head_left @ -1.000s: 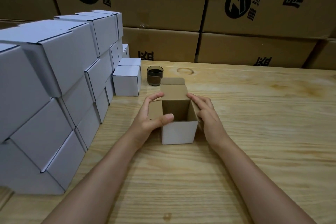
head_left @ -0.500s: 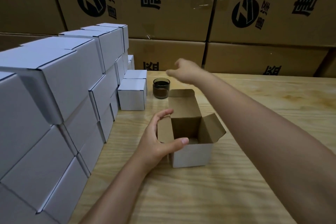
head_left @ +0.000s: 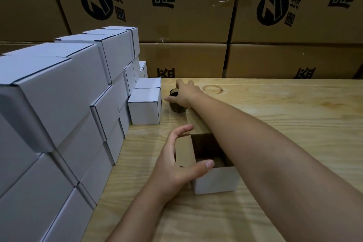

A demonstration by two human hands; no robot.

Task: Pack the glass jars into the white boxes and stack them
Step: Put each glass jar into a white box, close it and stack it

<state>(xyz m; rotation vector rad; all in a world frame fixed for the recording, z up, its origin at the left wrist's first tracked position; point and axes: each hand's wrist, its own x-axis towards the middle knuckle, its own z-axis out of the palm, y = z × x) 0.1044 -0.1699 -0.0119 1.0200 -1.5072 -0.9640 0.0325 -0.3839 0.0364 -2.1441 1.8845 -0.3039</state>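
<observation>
A small dark glass jar (head_left: 177,107) stands on the wooden table near the back. My right hand (head_left: 186,94) reaches across to it, thumb on its left side and fingers curled behind its rim, gripping its top. In front of me sits an open white box (head_left: 216,180) with a brown inside and its flaps up. My left hand (head_left: 172,165) holds the box's left side, thumb over the front edge and fingers at the back corner. My right forearm hides the box's right side.
A tall stack of closed white boxes (head_left: 78,94) fills the left side, with two low closed boxes (head_left: 145,106) just left of the jar. Large brown cartons (head_left: 186,6) form a wall behind the table (head_left: 284,124).
My right hand left the box, swung forward over it and came down onto the jar. My left hand stayed on the box. The view moved closer to the table.
</observation>
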